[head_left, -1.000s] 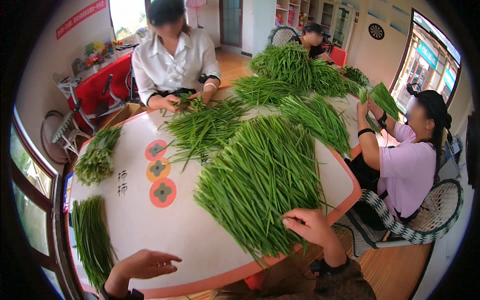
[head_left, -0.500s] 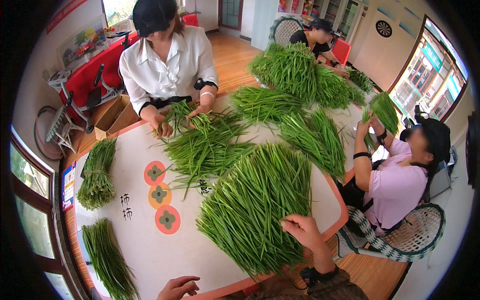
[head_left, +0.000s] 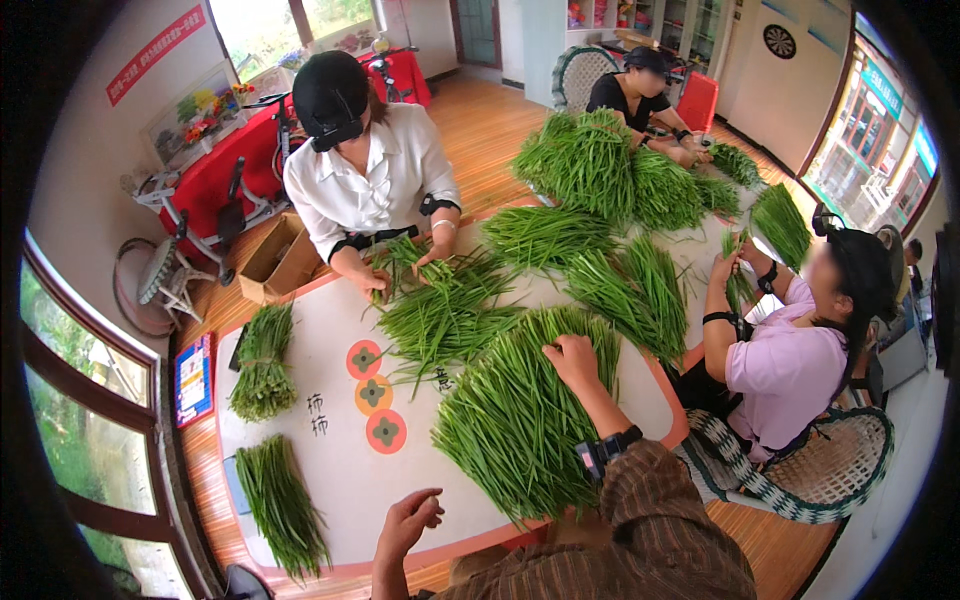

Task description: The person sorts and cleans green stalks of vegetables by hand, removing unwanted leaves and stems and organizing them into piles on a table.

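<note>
Across the room from me, a dartboard point(head_left: 779, 41) is hanging on a pale wall point(head_left: 750, 85), with a red chair point(head_left: 698, 102) standing nearby. An open cardboard box point(head_left: 262, 284) is resting on the wooden floor point(head_left: 480, 125), near red cloth point(head_left: 205, 182) draping the left side. Above, a red banner point(head_left: 155, 55) is stretching along the wall over bright flowers point(head_left: 204, 129). At right, a woven chair point(head_left: 815, 470) is showing its green-and-white rim.

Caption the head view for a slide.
Right hand at a big heap of chive-like greens, left hand half-curled over the pink-edged white table.
</note>
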{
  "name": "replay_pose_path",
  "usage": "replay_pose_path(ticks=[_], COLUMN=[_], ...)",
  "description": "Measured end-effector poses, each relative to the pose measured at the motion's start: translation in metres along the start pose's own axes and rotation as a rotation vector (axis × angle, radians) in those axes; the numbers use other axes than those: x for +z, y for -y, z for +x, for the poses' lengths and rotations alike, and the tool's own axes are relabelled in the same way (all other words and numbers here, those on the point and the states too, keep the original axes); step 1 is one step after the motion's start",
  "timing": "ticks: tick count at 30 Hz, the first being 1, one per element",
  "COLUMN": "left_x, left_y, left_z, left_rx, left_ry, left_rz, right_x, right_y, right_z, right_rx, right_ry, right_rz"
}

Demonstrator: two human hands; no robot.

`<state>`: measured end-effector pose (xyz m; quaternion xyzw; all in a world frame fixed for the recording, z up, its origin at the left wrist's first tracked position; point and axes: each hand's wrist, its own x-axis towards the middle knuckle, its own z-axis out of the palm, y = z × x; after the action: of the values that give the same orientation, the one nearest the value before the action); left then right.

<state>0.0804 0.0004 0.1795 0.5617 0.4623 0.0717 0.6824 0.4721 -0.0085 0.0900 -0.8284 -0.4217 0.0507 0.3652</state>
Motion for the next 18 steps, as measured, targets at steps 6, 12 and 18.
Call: replay_pose_path(ticks=[6,12,18], left_x=[0.013,-0.01,-0.03], left_y=[-0.019,-0.017,-0.029], left_z=[-0.012,-0.003,0.011], left_rx=[0.033,0.022,0.122], left_ry=[-0.006,0.081,0.094], left_rz=[-0.008,0.093,0.098], right_x=[0.006,-0.006,-0.023], right_y=[0.01,0.028,0.028], right_z=[0.016,-0.007,-0.02], right_rx=[0.126,0.193,0.342], right_ry=[0.385,0.252,0.309], right_rz=[-0.311,0.069,0.29])
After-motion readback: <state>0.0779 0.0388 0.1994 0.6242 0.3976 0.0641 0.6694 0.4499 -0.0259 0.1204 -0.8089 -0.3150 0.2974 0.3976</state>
